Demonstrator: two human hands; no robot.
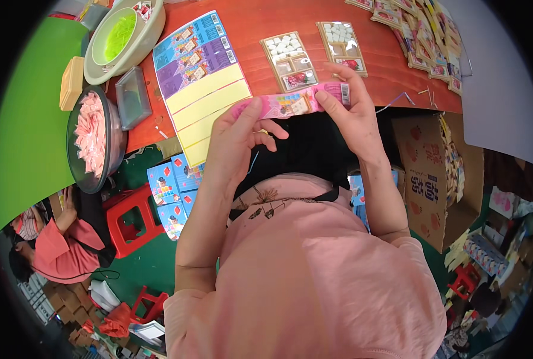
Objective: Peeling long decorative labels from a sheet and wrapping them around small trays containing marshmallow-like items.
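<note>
A long pink printed sticker strip [295, 105] is stretched level between my two hands, above the table's near edge. My left hand [237, 134] pinches its left end between thumb and finger, the other fingers loosely curled. At the right end, my right hand [355, 116] grips it with the thumb on top. Just beyond the strip lie two small tan trays, the left tray [280, 64] and the right tray [331, 51], each with white pieces and a red piece under a clear cover. Left of them lies a sticker sheet [209, 105] with blue and purple strips and bare yellow backing.
A red table [242, 24] carries a pile of packed trays [425, 36] at right. Basins [91, 60], a bowl of pink pieces [106, 158] and a clear box [133, 99] stand at left. An open carton [419, 197] sits below right; a person [63, 245] is near a red stool [132, 224].
</note>
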